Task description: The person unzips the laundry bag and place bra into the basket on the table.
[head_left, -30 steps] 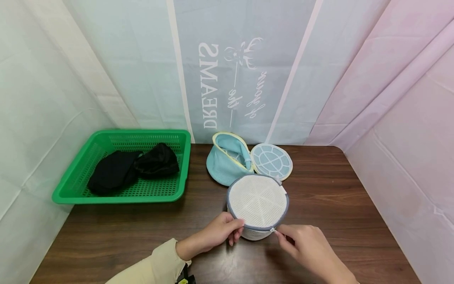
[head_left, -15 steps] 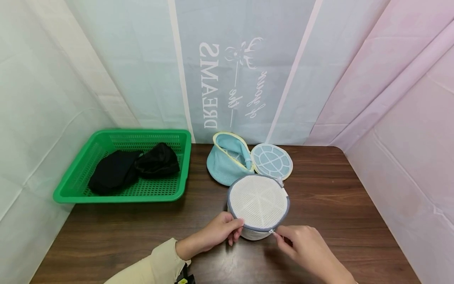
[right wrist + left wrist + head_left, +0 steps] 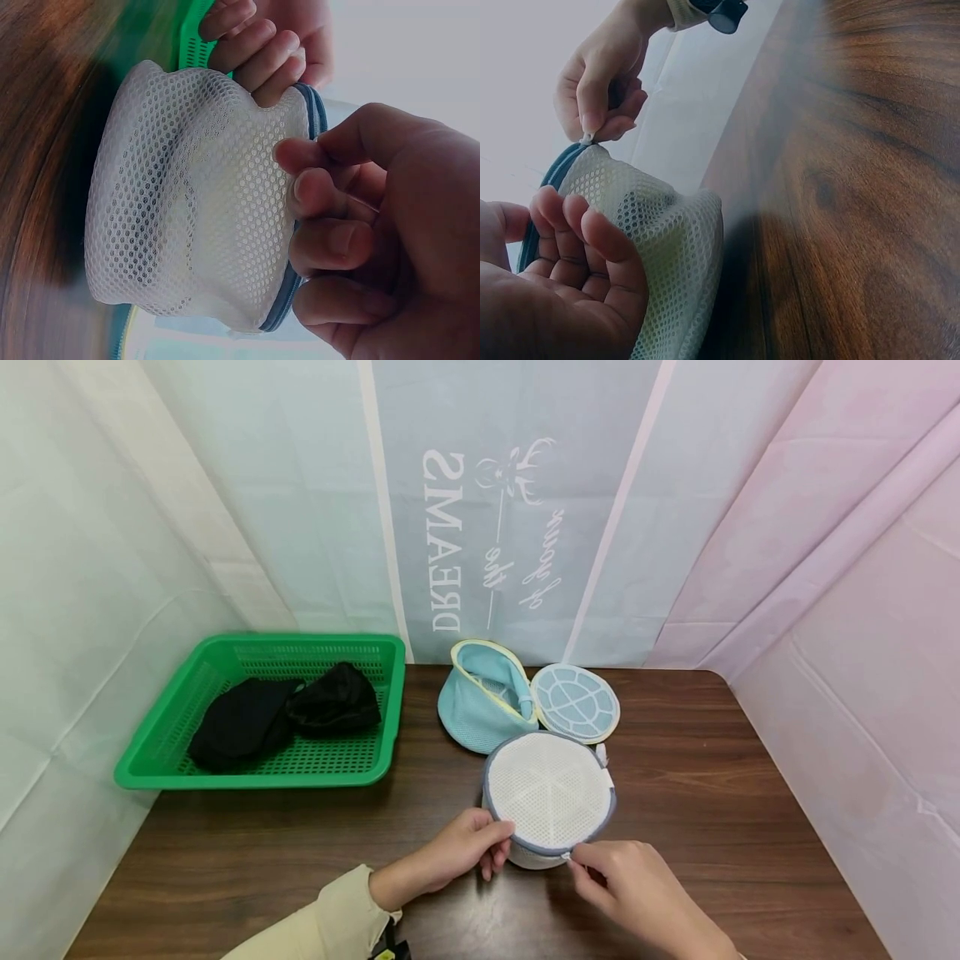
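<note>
A round white mesh laundry bag (image 3: 551, 789) with a grey-blue zippered rim stands on the table. My left hand (image 3: 465, 847) holds its near left edge, thumb on top of the rim and fingers against the side. With thumb and index finger, my right hand (image 3: 637, 889) pinches the zipper pull (image 3: 587, 139) at the near edge of the lid. The lid lies flat over the bag. Through the mesh side (image 3: 180, 202) in the right wrist view something pale shows faintly; its kind is unclear.
Behind the bag sit a light-blue mesh bag (image 3: 480, 714) with its mouth open and a round blue mesh lid (image 3: 576, 702). A green basket (image 3: 262, 781) at the left holds two black cloth items (image 3: 243, 722). Curtains (image 3: 300, 485) close in the table's back and sides.
My right hand has drawn the zipper pull a short way leftward along the near rim. The laundry bag has shifted slightly right, while my left hand stays on its edge.
</note>
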The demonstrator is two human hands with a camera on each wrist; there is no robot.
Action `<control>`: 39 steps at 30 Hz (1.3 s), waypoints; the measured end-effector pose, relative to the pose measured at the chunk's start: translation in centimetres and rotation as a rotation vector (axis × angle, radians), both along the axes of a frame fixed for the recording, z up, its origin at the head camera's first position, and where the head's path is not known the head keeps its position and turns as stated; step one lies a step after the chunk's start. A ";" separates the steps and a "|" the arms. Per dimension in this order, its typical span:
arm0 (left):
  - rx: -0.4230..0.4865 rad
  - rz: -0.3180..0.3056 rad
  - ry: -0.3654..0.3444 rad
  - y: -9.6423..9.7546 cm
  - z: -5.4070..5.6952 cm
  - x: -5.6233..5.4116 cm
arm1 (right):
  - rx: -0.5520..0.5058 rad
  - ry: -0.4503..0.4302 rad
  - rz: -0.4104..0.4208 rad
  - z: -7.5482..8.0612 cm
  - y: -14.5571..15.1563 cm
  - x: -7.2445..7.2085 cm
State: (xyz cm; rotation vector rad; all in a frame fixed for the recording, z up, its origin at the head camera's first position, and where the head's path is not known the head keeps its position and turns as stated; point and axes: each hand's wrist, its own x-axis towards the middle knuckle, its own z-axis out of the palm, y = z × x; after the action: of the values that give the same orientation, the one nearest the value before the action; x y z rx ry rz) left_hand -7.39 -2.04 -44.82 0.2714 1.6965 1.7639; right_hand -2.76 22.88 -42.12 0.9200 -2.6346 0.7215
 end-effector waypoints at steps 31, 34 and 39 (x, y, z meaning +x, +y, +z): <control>0.045 -0.130 0.008 0.0 -0.1 0.1 | -0.028 -0.049 0.113 0.3 -2.1 -0.4; 0.041 -0.127 0.005 0.0 0.0 0.1 | -0.030 -0.049 0.114 0.3 -2.2 -0.5; 0.045 -0.121 0.008 -0.1 0.1 0.2 | -0.024 -0.041 0.111 0.4 -2.2 -0.6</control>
State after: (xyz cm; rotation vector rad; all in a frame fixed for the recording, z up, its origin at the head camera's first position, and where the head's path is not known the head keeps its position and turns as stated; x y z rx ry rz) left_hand -7.20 -2.14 -44.69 0.3936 1.6122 1.7154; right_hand -3.37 20.64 -41.70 1.0625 -2.6206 0.8048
